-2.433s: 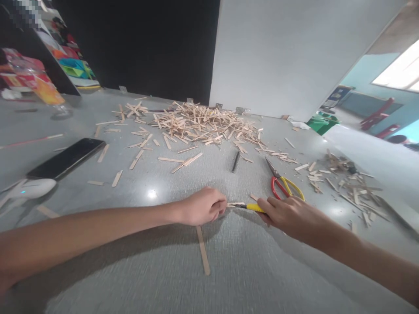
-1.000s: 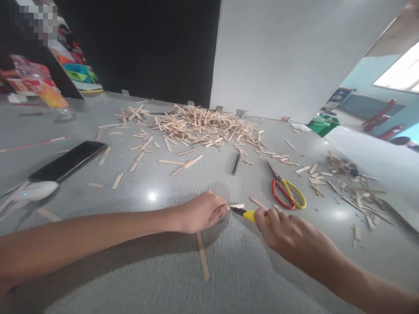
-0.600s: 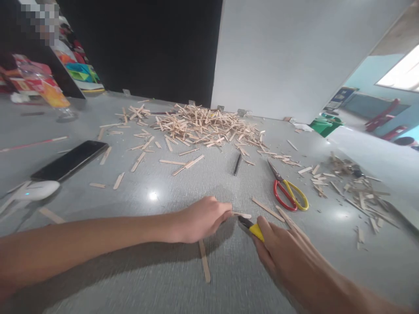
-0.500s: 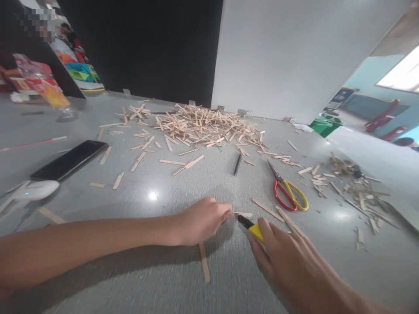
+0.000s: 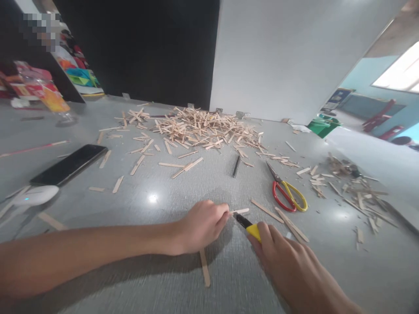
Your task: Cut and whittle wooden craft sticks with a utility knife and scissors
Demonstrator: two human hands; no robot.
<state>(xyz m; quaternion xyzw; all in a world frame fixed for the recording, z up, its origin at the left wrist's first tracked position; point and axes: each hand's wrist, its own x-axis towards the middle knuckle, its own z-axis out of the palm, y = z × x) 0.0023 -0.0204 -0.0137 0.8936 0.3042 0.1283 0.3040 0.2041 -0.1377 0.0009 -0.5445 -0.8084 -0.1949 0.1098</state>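
My left hand is closed on a thin wooden stick, whose free end sticks out to the right of my fingers. My right hand grips a yellow and black utility knife, its blade end touching or very close to the stick beside my left fingertips. Under my left hand another wooden stick lies on the table. Loose sticks rest just beyond my right hand, near scissors with one red and one yellow handle.
A heap of short wooden sticks lies against the black and white panels. Scraps are scattered at right. A black phone, a white device and a bottle are at left. A dark pen-like rod lies mid-table.
My right hand and the knife have shifted slightly left and down. The stick's free end now tilts up a little more. My left hand keeps its hold.
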